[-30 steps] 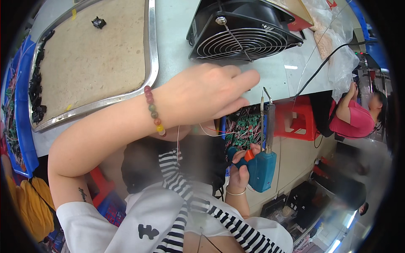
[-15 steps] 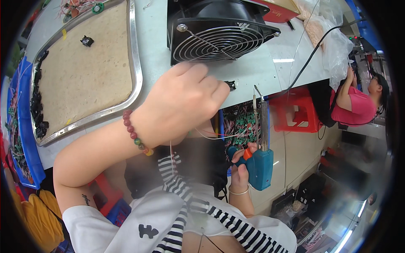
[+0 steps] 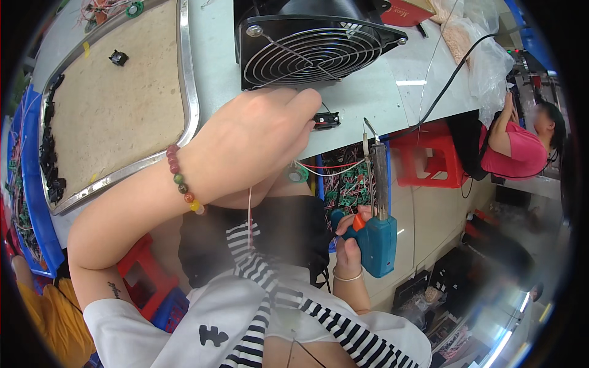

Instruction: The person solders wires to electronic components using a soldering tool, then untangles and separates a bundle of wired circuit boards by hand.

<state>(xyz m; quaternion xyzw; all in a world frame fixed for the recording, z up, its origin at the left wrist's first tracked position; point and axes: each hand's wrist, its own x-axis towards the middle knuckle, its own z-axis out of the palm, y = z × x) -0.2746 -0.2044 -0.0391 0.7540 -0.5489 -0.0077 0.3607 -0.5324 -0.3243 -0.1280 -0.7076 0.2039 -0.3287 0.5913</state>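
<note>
My left hand [image 3: 257,138] is closed above the near edge of the bench, in front of the fan, with its back turned up. Whatever its fingertips hold is hidden. Close to the fingers lies a small black plastic part [image 3: 327,119]. Below the hand a small round green board [image 3: 299,173] shows, with a red and a white wire stretching rightward from it. My right hand [image 3: 349,248] grips the handle of a teal soldering gun [image 3: 376,244] with an orange trigger. Its metal barrel points up, and the bent tip [image 3: 370,127] is right of the black part.
A black fan [image 3: 313,58] with a wire guard stands on the bench. At left, a metal-rimmed tray [image 3: 191,92] carries black parts. A blue bin [image 3: 321,184] of wired green boards sits under the bench edge. Rightward are a red stool [image 3: 429,165], a black cable [image 3: 454,80] and a seated person.
My left hand has shifted slightly left, uncovering more of the black part. The green board now shows below it. The right hand keeps its hold on the soldering gun; the whole view has shifted slightly.
</note>
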